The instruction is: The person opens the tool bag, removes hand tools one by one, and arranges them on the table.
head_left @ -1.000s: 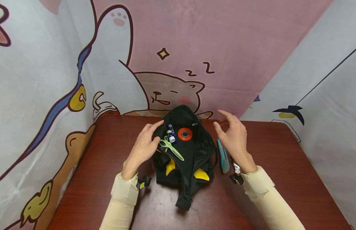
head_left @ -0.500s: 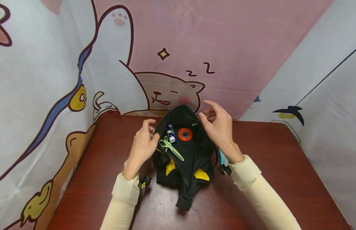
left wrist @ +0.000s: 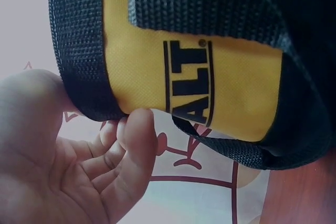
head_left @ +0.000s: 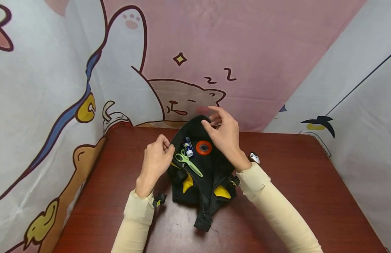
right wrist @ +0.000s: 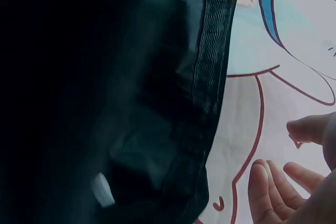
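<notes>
Backdrop (head_left: 198, 45): creased cloth, cartoon animal prints, behind the table. Table (head_left: 97, 214): one, dark red, smooth, sheen at near side. Sleeves (head_left: 133, 218): two, cream fabric, cuffs folded. Left hand (head_left: 156, 158): grip pinched on the bag's left rim, thumb one side, fingers other. Bag (head_left: 192, 198): one, on table, middle, mouth spread; black fabric, soft pointed outline, ribbed webbing along rim, one black strap toward near side. Two yellow patches show on front from the head view; left wrist view shows yellow woven side, black letters "ALT", webbing loops. Inside bag, left to right: glue stick (head_left: 188, 148), blue cylinder, white end, dark blue shape alongside, count unclear; scissors (head_left: 189, 164), one pair, pale green, lying diagonally; ring (head_left: 203, 147), one, flat, orange, dark centre. Right hand (head_left: 225, 135): grip loose, thumb and fingers parted, just beside far rim. Silver-white object (head_left: 254, 157): one, rounded, part hidden by right forearm, type unclear.
</notes>
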A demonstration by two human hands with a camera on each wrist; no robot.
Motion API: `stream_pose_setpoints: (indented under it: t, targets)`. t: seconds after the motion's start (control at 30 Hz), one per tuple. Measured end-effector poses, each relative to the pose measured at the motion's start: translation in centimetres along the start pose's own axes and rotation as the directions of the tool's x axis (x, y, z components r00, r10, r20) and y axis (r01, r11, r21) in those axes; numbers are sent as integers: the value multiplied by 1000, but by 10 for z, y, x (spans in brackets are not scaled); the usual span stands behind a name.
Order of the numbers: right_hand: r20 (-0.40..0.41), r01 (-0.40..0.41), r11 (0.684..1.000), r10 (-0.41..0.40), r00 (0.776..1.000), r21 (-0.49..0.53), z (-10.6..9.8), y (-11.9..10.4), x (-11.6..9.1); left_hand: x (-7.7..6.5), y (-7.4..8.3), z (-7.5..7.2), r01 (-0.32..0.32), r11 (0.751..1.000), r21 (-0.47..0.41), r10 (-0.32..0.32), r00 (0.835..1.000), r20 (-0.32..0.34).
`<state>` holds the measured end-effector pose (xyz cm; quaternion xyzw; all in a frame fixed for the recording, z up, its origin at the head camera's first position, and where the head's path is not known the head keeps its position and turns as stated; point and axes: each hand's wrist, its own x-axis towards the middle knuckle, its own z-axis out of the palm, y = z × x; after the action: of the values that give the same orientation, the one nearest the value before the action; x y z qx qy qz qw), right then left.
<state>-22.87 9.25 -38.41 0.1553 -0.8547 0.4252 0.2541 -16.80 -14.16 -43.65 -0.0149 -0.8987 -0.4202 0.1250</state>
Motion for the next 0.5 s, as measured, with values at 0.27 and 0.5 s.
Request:
stream_pose_setpoints:
  t: [0.27, 0.5]
  targets:
    - [12, 15, 1000, -15, 1000, 15, 21, -3, -2, -1, 1, -1, -23, 1000, 14, 23, 1000, -3]
    - [89, -9, 1000, 10, 996, -13, 37, 4, -14, 0, 2, -2, -29, 999, 17, 29, 1000, 1]
